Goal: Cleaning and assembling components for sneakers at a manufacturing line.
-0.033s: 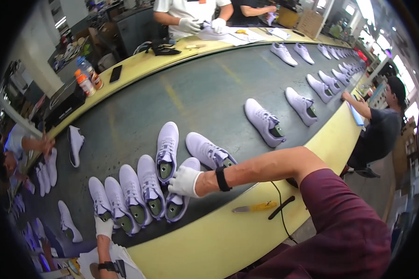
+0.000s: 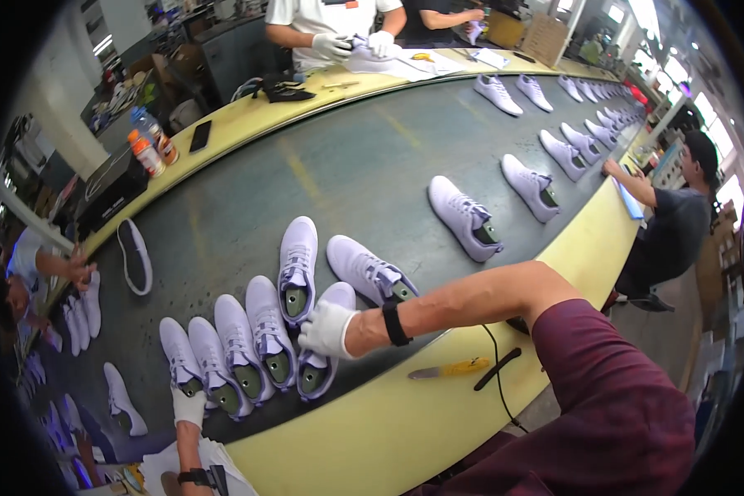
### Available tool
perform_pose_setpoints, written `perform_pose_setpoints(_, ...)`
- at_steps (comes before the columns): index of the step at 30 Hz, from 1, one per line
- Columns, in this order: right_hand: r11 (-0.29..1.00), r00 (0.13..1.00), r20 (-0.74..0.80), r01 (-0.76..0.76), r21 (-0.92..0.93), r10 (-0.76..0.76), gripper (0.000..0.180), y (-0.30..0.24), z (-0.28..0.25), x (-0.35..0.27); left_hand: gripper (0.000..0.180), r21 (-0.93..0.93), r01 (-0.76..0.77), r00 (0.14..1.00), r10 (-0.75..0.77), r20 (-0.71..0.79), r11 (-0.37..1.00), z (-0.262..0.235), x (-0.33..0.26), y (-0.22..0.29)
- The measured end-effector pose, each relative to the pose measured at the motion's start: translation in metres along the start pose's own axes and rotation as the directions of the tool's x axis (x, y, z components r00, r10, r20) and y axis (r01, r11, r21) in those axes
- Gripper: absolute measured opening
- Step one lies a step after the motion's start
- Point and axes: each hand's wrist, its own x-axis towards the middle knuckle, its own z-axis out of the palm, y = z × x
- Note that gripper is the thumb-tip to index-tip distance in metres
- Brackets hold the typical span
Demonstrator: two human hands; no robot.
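Note:
Lavender lace-up sneakers with dark green insoles stand side by side in a row on the dark grey-green belt (image 2: 248, 190). My left hand (image 2: 188, 407), in a white glove, is closed at the heel of the leftmost sneaker (image 2: 176, 347); its fingertips are partly hidden. At the row's right end, my white-gloved right hand (image 2: 326, 328) curls over the laces of another sneaker (image 2: 317, 372), covering its middle. Just beyond that hand, one sneaker (image 2: 298, 256) sits forward of the row. Another sneaker (image 2: 368, 269) lies angled beside my right wrist.
A yellow-handled knife (image 2: 449, 369) and a black strip (image 2: 498, 369) lie on the yellow table edge (image 2: 331, 446). More sneakers (image 2: 463, 217) line the belt at right. Co-workers sit or stand around it. Bottles (image 2: 147, 153) and a phone (image 2: 200, 136) rest on the far ledge.
The lone sneaker on the belt at far left has tipped and turned, showing a dark face with a pale rim. The view has shifted slightly; my hands stay on the same sneakers.

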Motion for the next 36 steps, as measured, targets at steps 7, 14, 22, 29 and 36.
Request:
perform_pose_setpoints(7, 0.985, 0.983, 0.138, 0.103, 0.141, -0.123, 0.036, -0.01, -0.019, -0.036, 0.061, -0.189, 0.05, 0.988, -0.02, 0.156, 0.981, 0.018, -0.038, 0.141)
perform_pose_setpoints(14, 0.945, 0.932, 0.189, 0.322, -0.047, -0.308, 0.027, 0.078, -0.031, -0.12, 0.085, -0.033, 0.111, 0.986, -0.106, 0.126, 0.993, 0.066, -0.078, 0.201)
perform_pose_setpoints(22, 0.893, 0.923, 0.381, 0.213, -0.396, -0.052, 0.027, 0.166, -0.076, -0.205, 0.099, 0.007, 0.199, 0.956, -0.196, 0.217, 0.98, 0.094, -0.11, 0.267)
perform_pose_setpoints(29, 0.907, 0.947, 0.268, -0.052, -0.417, 0.178, 0.03, 0.101, -0.114, -0.178, 0.059, -0.789, 0.502, 0.822, 0.09, 0.563, 0.354, 0.056, -0.14, 0.227)
perform_pose_setpoints(36, 0.983, 0.989, 0.08, 0.115, 0.141, -0.127, 0.024, -0.059, -0.116, -0.192, 0.06, -0.895, 0.238, 0.943, 0.132, 0.306, 0.377, 0.016, -0.334, 0.224)
